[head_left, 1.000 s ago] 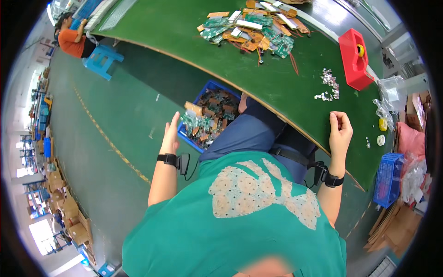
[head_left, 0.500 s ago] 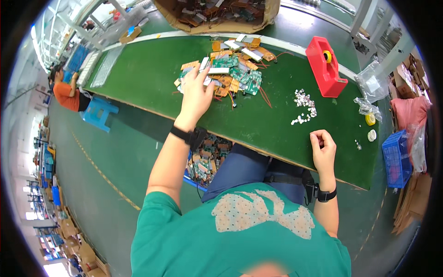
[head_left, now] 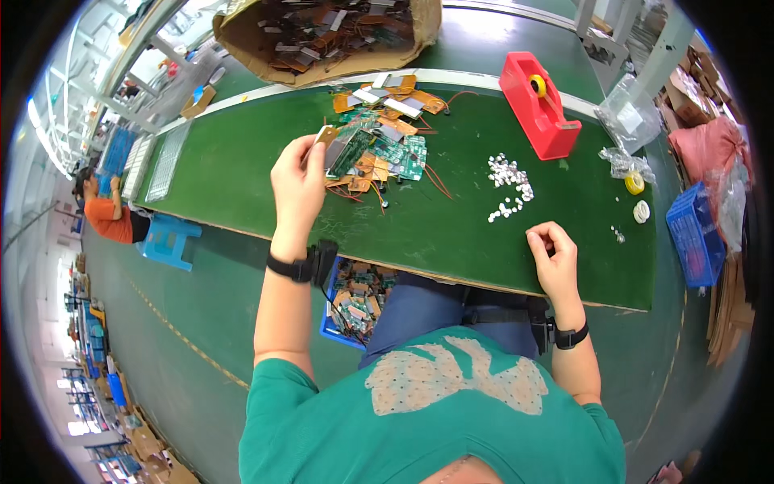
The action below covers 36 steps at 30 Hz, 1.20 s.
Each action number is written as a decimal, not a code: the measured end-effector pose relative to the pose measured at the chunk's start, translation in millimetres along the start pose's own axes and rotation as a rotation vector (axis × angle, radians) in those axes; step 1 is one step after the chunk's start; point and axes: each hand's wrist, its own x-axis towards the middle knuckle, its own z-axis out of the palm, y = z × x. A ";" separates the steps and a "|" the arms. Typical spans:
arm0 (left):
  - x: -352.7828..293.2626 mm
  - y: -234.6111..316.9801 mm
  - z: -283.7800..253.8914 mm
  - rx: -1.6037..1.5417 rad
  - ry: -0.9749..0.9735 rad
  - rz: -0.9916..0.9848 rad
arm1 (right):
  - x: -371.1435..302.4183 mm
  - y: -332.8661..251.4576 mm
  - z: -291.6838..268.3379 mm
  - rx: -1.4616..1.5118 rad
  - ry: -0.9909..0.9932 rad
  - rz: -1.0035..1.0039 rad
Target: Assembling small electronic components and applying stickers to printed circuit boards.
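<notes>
My left hand [head_left: 297, 184] pinches the edge of a circuit board [head_left: 352, 152], which is tilted up at the left side of a loose pile. The pile holds several green circuit boards [head_left: 413, 153] with orange flex parts, white strips and thin red wires. My right hand [head_left: 556, 256] rests by the table's front edge, thumb and fingertips pressed together; whether something tiny is between them I cannot make out. Beyond it lies a scatter of small white round pieces [head_left: 506, 173] on the green tabletop [head_left: 459, 242].
A red tape dispenser [head_left: 538, 109] stands behind the white pieces. At the back is a cardboard box [head_left: 246, 48] full of boards. Below the table edge sits a blue crate [head_left: 329, 329] of boards. A blue basket [head_left: 695, 234] is at right; a co-worker [head_left: 109, 218] sits far left.
My left hand has closed on a circuit board from the pile and drawn it left, tilting it up. My right hand stays pinched near the front edge. The whole view has shifted slightly.
</notes>
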 end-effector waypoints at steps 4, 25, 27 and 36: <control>-30.2 20.0 -2.5 -0.616 -0.250 -0.352 | 2.5 -17.8 3.9 0.138 0.147 -0.016; -91.3 32.0 69.6 -0.434 -0.670 0.062 | 43.9 -54.2 47.7 1.309 -0.342 0.562; -96.8 47.8 68.0 -0.154 -0.609 0.205 | 45.2 -51.6 49.0 1.358 -0.380 0.562; -87.9 34.8 65.9 -0.181 -0.183 0.130 | 38.4 -36.7 47.7 1.299 -0.290 0.490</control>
